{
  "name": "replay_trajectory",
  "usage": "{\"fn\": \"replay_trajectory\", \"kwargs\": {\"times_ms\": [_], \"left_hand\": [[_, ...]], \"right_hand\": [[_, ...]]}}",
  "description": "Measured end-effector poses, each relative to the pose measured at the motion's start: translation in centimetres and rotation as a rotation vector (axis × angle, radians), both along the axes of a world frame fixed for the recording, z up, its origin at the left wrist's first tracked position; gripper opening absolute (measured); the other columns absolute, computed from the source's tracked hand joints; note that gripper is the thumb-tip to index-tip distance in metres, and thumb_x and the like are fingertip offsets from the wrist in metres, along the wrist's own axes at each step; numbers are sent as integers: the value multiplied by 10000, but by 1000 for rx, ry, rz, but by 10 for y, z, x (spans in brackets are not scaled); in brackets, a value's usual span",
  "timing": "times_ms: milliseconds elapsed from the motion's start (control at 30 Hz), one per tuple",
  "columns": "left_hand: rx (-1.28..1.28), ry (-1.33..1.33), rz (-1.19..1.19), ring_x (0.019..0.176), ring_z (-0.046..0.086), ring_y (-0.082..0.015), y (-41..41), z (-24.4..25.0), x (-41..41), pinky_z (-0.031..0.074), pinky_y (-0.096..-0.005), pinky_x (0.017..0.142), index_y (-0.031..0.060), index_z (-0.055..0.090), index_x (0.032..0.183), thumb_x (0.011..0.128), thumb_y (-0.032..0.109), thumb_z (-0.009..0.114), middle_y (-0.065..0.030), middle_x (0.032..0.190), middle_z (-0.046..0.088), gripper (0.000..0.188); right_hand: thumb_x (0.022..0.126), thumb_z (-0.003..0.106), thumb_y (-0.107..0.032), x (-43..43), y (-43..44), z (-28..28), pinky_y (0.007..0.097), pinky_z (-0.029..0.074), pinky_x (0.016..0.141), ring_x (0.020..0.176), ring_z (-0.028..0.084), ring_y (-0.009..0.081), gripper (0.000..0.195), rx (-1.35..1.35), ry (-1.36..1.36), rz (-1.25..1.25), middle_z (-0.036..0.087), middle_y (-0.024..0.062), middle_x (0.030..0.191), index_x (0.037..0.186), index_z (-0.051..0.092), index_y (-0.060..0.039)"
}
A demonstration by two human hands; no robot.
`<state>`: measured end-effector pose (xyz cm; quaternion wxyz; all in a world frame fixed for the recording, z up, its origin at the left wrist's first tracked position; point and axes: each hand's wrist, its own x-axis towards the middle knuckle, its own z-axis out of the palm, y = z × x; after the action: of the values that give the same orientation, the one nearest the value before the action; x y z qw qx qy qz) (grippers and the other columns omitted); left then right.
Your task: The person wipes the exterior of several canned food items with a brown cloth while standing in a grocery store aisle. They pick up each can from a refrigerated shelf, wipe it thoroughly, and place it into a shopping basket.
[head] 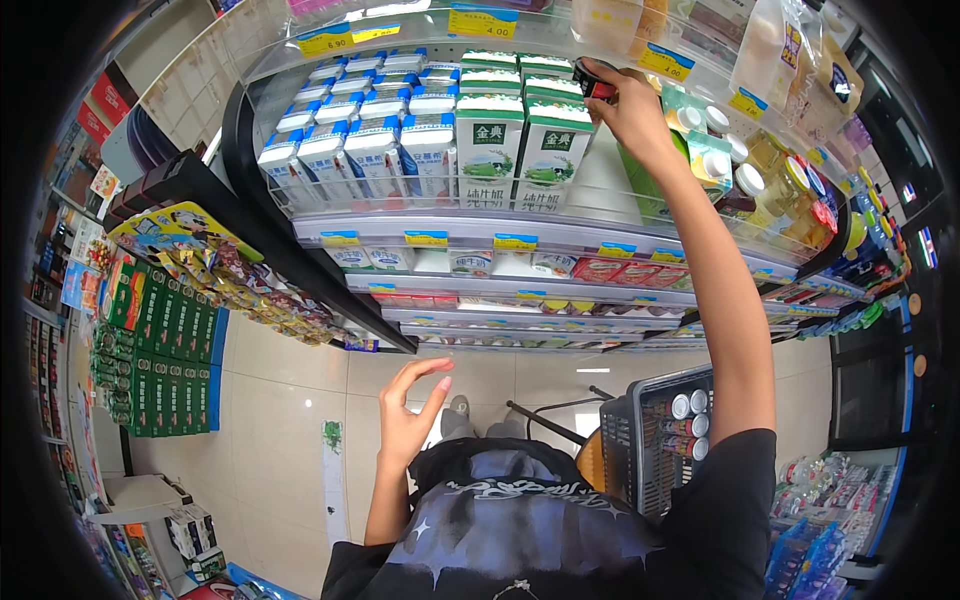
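My right hand [631, 105] reaches onto the upper refrigerated-style shelf, its fingers closed around a dark can [596, 79] with a black top. That can is just behind and to the right of white-and-green milk cartons [555, 142]. To the right of my wrist stand green cartons with white caps [709, 159]. Blue-and-white cartons [360, 142] fill the left of the same shelf in rows. My left hand [411, 409] hangs in front of my body, fingers apart and holding nothing. At my right side, a dark plastic basket [637, 450] holds several cans [684, 426] lying on their sides.
A clear plastic guard [420, 191] runs along the shelf front. Lower shelves carry red packs [600, 269]. The basket rests by a stool with a wooden seat [592, 461] and dark legs. Hanging snack packets [255, 285] and stacked green cases [169, 352] stand left.
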<state>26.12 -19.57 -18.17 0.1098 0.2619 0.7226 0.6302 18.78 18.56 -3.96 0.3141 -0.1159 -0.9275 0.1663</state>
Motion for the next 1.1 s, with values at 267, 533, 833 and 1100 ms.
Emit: {"fn": "replay_trajectory", "kwargs": {"times_ms": [267, 533, 833, 1100], "left_hand": [[-5, -23, 29, 875, 599, -189, -5, -5, -1, 438, -293, 810, 1, 616, 951, 750, -13, 597, -103, 903, 641, 202], [-9, -28, 26, 865, 603, -187, -4, -5, -5, 445, -289, 802, -3, 616, 945, 755, -13, 593, -104, 894, 642, 192], [-14, -69, -48, 872, 606, -180, 7, -6, -4, 447, -289, 806, -8, 615, 947, 762, -9, 592, -104, 900, 643, 186], [-17, -55, -192, 868, 606, -175, 33, -6, -2, 449, -286, 801, -7, 618, 939, 769, -3, 589, -99, 903, 643, 173]], "right_hand": [[703, 674, -204, -20, 0, 3, 383, 439, 803, 916, 558, 314, 400, 175, 10, -79, 608, 162, 966, 1068, 582, -69], [769, 627, -218, -12, 10, 6, 373, 448, 771, 898, 570, 324, 350, -88, 1, 49, 617, 166, 958, 1064, 573, -39], [816, 567, -330, -11, 0, 3, 382, 441, 762, 896, 562, 324, 375, 45, 64, -21, 614, 155, 960, 1064, 576, -48], [858, 504, -300, 39, -25, 16, 390, 427, 796, 963, 523, 324, 370, 297, 13, -195, 516, 148, 1113, 1160, 515, -87]]}}
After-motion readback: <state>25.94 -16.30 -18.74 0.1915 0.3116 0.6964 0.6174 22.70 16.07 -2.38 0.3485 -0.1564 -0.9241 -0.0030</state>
